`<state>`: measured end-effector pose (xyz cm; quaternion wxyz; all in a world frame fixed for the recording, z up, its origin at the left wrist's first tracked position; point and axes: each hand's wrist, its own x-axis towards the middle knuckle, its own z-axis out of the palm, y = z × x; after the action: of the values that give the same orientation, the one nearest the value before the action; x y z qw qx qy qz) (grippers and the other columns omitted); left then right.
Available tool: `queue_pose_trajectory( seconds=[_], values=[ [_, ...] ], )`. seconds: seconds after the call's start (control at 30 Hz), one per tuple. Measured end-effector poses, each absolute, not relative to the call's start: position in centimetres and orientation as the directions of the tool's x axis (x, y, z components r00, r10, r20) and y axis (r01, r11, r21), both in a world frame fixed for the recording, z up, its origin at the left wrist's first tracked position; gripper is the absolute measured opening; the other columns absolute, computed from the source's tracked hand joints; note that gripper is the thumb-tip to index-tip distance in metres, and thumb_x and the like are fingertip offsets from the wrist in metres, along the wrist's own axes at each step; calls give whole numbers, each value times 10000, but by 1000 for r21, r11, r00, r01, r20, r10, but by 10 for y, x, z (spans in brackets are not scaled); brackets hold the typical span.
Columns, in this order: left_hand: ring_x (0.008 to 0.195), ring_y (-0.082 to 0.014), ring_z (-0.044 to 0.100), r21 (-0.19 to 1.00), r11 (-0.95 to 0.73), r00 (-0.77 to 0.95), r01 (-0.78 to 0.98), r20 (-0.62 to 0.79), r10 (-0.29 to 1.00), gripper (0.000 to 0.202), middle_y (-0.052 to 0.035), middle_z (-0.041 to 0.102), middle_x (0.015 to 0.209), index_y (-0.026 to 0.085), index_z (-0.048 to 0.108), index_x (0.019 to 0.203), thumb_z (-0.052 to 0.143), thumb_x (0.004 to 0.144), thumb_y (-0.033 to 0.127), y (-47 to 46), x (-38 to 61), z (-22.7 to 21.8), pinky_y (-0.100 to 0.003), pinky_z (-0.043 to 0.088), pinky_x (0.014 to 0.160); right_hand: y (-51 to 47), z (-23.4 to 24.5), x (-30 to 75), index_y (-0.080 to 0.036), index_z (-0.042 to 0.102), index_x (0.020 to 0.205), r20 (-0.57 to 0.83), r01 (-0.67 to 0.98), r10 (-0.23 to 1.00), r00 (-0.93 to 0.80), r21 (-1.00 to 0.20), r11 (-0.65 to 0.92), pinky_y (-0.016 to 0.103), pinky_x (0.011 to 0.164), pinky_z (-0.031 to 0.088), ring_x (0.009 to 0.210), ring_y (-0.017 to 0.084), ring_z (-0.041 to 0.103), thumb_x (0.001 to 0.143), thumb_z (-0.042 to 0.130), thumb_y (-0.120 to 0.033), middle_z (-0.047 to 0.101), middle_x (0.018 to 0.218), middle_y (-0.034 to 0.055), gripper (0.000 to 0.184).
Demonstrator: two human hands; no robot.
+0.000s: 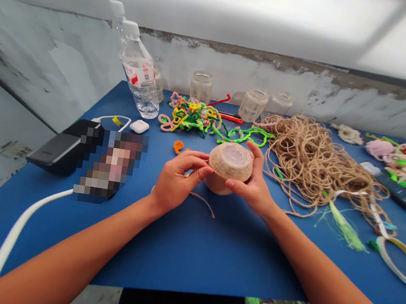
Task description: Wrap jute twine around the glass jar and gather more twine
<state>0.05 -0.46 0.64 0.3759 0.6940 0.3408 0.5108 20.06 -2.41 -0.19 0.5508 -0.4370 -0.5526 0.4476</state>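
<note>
Both hands hold a jar wrapped in jute twine point(230, 164), tipped so its translucent plastic base faces up towards me. My left hand point(182, 177) grips its left side, with the fingers across the wrapping. My right hand point(253, 185) supports the right side, its thumb raised against the rim of the base. A loose twine end point(203, 204) trails from the jar onto the table. Just right of my right hand lies a large tangled heap of jute twine point(304, 162).
A blue table point(188, 251) carries bright pipe cleaners point(193, 117), plastic jars point(201, 86), and a water bottle point(141, 79). At left lie a black device point(62, 146), a white earbud case point(139, 126), and a pixelated patch point(109, 166). A white cable point(19, 231) crosses the near-left edge.
</note>
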Motion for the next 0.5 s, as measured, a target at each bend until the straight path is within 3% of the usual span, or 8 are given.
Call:
queue_pose_trajectory(
  seconds=[0.2,0.37,0.5],
  values=[
    [1228,-247,665,916,-397,248,57,372,895,232,-98,777,1045,180,755,861,732,853,411,-6,1,8,-338,550,1000,-23,0,203,-322,221,1406,222,6,975,-5,-975,222,508,1208,379,1263,257,555,533,883,-563,485,1289,77,1122],
    [1175,-250,688,930,-364,252,50,341,906,248,-100,781,1034,176,744,838,739,841,424,-6,2,8,-359,552,992,-23,0,204,-349,224,1403,208,-22,978,-11,-978,207,497,1173,403,1249,263,570,551,872,-552,518,1297,77,1089],
    [1106,-207,695,897,-432,232,97,402,886,226,-87,766,1110,185,753,812,754,830,410,-6,1,8,-344,522,1017,-25,1,203,-337,254,1387,209,-40,978,-28,-977,208,499,1164,411,1254,268,568,569,863,-535,528,1312,81,1039]
  ],
)
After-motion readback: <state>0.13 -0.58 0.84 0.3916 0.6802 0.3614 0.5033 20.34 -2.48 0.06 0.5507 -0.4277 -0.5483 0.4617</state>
